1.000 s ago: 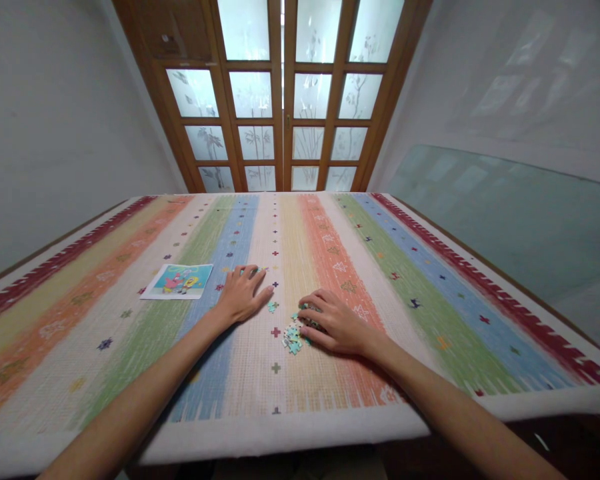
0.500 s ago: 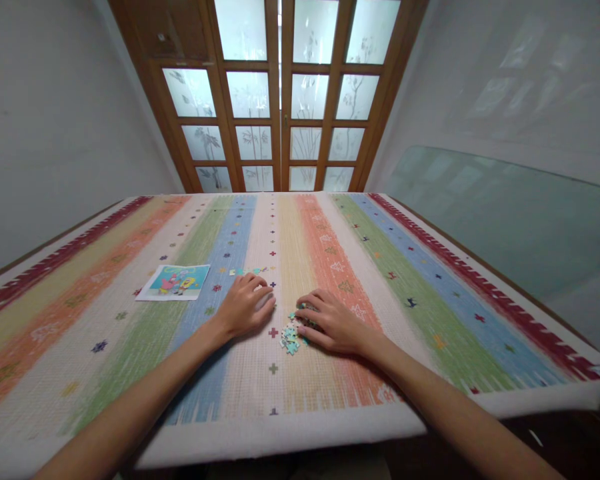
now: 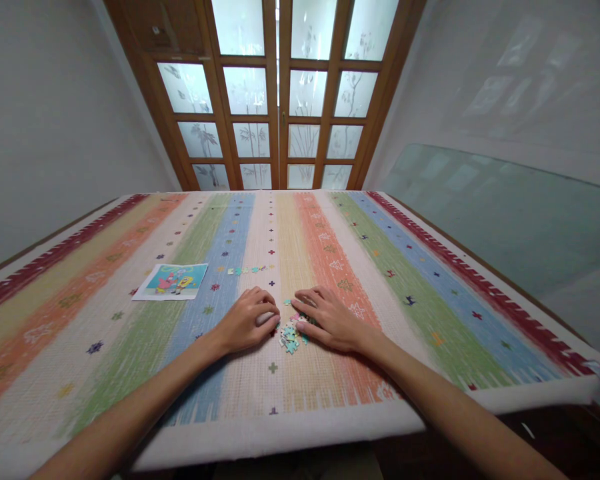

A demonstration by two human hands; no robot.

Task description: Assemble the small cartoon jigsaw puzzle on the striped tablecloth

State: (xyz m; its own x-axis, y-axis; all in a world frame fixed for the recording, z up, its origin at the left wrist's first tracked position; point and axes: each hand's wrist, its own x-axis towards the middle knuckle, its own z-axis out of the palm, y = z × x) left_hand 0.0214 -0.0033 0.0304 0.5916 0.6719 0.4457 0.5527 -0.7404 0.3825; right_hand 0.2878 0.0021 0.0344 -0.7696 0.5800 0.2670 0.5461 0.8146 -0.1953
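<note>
A small heap of jigsaw puzzle pieces, mostly pale teal with some pink and yellow, lies on the striped cloth between my hands. My right hand rests along the heap's right side, fingers loosely bent and apart, partly covering some pieces. One loose puzzle piece lies just beyond the heap, by the right fingertips. On the heap's left, my left hand is loosely curled, thumb apart from the forefinger; nothing shows in it. Farther away, several pieces form a short row.
A printed cartoon picture lies flat at the left, beyond my left forearm. The striped tablecloth covers the table, whose near edge runs under my forearms. Wooden glazed doors stand behind; a glass panel leans at the right wall.
My left hand has come back from near the row toward the heap. My right hand has shifted slightly, and a loose piece now shows beyond its fingertips.
</note>
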